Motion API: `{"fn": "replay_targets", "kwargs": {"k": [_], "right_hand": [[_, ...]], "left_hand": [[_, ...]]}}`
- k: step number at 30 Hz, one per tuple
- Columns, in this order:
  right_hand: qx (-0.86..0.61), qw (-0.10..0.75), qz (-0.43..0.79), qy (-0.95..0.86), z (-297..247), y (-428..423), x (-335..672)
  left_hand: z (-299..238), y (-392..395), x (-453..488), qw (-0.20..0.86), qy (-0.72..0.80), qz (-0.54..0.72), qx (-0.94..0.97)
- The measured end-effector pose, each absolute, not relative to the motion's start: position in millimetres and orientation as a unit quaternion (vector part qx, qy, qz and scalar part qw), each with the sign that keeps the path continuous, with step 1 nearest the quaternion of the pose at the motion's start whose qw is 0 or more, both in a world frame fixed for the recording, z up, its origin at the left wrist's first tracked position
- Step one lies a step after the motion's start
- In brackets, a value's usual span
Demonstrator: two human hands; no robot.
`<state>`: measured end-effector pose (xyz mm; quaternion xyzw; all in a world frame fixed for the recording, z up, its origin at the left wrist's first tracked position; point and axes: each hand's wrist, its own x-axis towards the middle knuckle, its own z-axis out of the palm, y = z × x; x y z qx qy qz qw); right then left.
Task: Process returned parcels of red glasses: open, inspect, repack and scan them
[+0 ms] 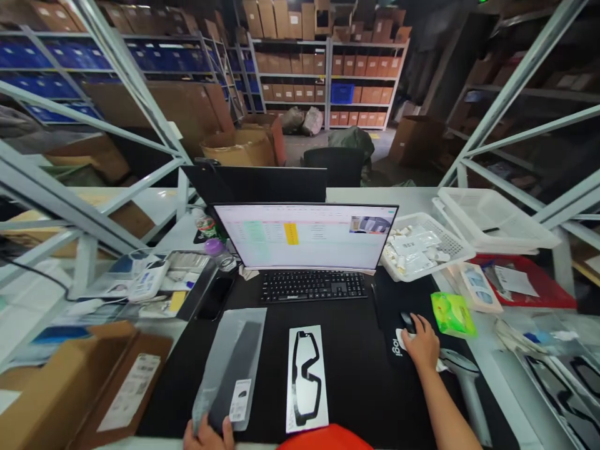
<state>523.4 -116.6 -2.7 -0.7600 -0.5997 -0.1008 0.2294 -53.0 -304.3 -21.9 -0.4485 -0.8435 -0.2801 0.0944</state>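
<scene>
At the bottom left, my left hand point(209, 437) is partly cut off by the frame edge. Its fingers and thumb are closed on the lower end of a clear plastic bag point(255, 337), which lies flat with a dark item inside and a white label point(240, 400). My right hand point(424, 345) curls over a black computer mouse point(407, 322) on a Logi mouse pad point(391, 306). Between the hands lies a white card point(307, 369) bearing a black glasses-shaped frame point(295, 365). Beyond it are a keyboard point(314, 285) and a lit monitor point(304, 240) showing a spreadsheet.
A phone point(214, 298) and purple-lidded bottle point(220, 253) stand left of the keyboard, above a cardboard box point(70, 375). To the right are a white basket point(462, 253), a green packet point(452, 314) and a barcode scanner point(469, 387). Metal struts point(510, 81) flank the desk.
</scene>
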Motion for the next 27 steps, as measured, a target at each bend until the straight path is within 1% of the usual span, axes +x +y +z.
{"fn": "replay_targets", "kwargs": {"k": [8,16,24,27], "right_hand": [[-0.747,0.252,-0.095,-0.608,-14.0,-115.3,532.3],[-0.723,0.219,-0.091,-0.648,-8.4,-119.1,533.0],[-0.719,0.232,-0.089,-0.649,-5.9,-121.7,530.1],[-0.74,0.208,-0.106,-0.631,-2.6,-124.4,525.6]], "left_hand": [[-6.6,-311.4,-38.2,0.089,-0.855,-0.229,-0.456],[0.7,-312.4,-36.5,0.068,-0.859,-0.228,-0.454],[-0.2,-314.7,-34.9,0.068,-0.86,-0.237,-0.447],[1.0,-314.4,-35.0,0.066,-0.86,-0.229,-0.451]]}}
